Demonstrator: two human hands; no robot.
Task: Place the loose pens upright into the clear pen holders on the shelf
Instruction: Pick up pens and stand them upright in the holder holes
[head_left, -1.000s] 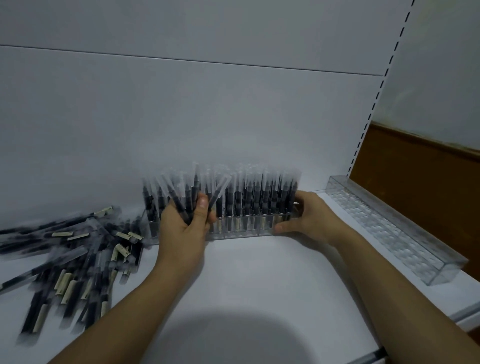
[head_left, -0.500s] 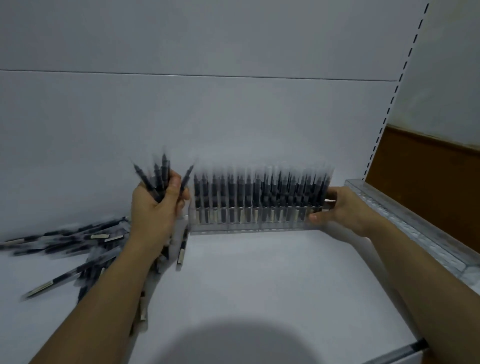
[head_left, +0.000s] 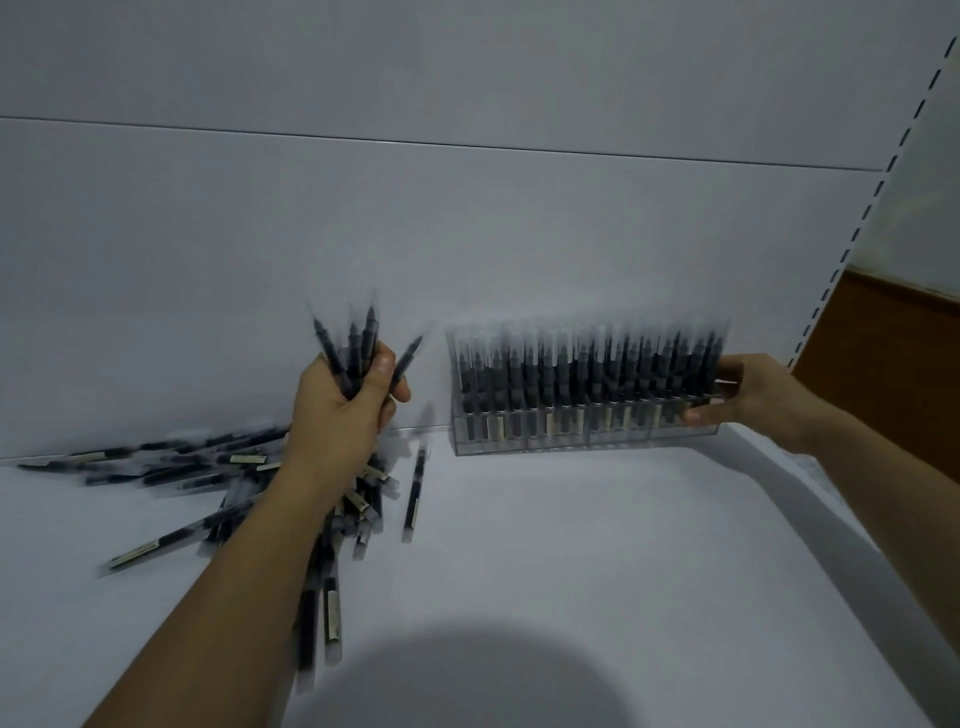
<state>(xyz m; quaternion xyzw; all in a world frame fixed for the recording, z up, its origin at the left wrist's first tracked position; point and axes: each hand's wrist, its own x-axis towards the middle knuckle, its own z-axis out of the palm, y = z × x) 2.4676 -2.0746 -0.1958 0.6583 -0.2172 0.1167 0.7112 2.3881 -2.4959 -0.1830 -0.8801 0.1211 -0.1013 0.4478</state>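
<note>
Above the shelf (head_left: 571, 571), your left hand (head_left: 343, 410) is clutching light, likely slippery pens (head_left: 358, 338) mid-barrel while your right hand (head_left: 753, 400) is pinching the holder (head_left: 571, 441) by its end.

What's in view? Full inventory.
white shelf: one, beneath everything
white back panel: one, behind shelf
clear plastic pen holder: one, transparent, back of shelf, right of centre
upright dark pens: many, uncountable in blur, filling the holder
bundle of dark pens: several, tips up, left of holder
loose dark pens: pile, lying on shelf at left
single dark pen: one, right of the pile
brown panel: one, brown, far right
left hand: one, grip round the bundle
right hand: one, holds holder's right end
</note>
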